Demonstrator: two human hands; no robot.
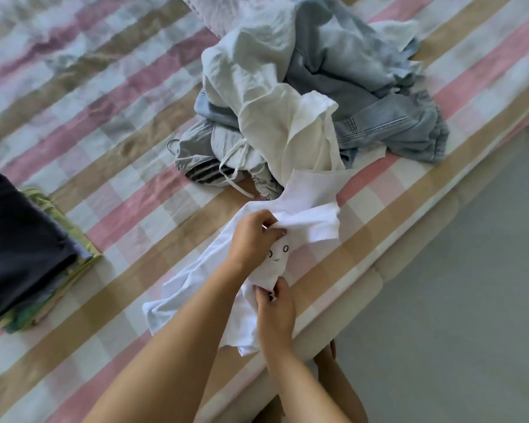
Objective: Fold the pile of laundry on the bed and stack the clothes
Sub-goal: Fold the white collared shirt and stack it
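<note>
Both hands, left hand (251, 236) and right hand (275, 312), pinch a crumpled white cotton T-shirt with a small drawn face (306, 221), apparently straightening it for folding on the pink-and-tan checked bed (129, 166) beside the unfolded pile (303, 96).

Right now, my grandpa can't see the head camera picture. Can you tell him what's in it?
Two bare hands, the left hand and the right hand, grip a crumpled white T-shirt with a little drawn face, over a pink, tan and white checked bed. Behind it sits an unfolded laundry pile of white and denim clothes; a folded stack lies at the left.
</note>
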